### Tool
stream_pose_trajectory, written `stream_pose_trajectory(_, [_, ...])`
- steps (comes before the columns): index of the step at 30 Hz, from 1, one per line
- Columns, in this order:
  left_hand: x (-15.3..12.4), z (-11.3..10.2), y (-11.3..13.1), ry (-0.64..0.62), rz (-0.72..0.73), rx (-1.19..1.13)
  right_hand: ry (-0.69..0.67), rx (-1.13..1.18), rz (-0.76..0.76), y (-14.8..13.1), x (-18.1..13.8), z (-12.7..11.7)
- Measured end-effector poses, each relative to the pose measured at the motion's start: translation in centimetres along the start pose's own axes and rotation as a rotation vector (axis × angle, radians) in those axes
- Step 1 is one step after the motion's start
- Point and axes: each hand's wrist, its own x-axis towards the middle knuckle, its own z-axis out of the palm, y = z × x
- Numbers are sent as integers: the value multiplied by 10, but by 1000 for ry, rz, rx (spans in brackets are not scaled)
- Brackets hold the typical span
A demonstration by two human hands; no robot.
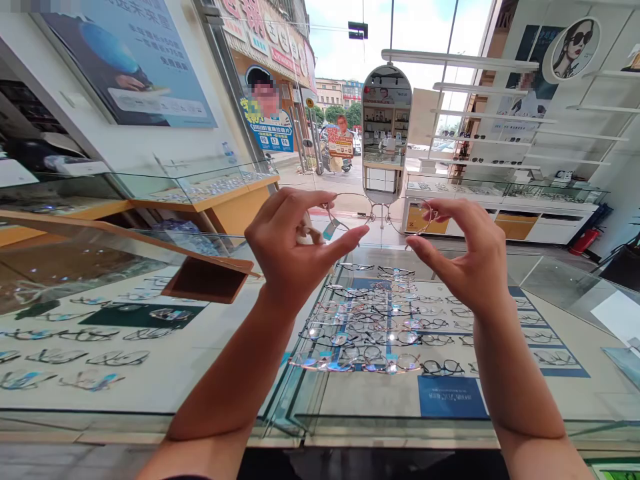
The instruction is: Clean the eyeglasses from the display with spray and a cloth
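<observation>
A pair of thin wire-rimmed eyeglasses (371,215) is held up in front of me, above the glass display case. My left hand (287,243) grips its left rim between thumb and fingers. Tucked under those fingers is a small whitish piece (309,233), perhaps a cloth; its kind is unclear. The opposite rim is pinched by my right hand (463,250), with index finger above and thumb below. Beneath both hands, rows of eyeglasses (395,310) lie inside the glass case. A blue card (453,397) rests at the front of these rows.
A brown-framed tray or mirror (207,279) stands on the left counter, over more eyeglasses (117,358). An oval mirror (385,133) is straight ahead, before the shop window. White shelves (490,117) and a red fire extinguisher (585,241) are at the right.
</observation>
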Motion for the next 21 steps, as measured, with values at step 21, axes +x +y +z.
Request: stream_pose_trajectory(21, [15, -15, 2, -137, -43, -193, -10, 105, 51, 4, -2, -2])
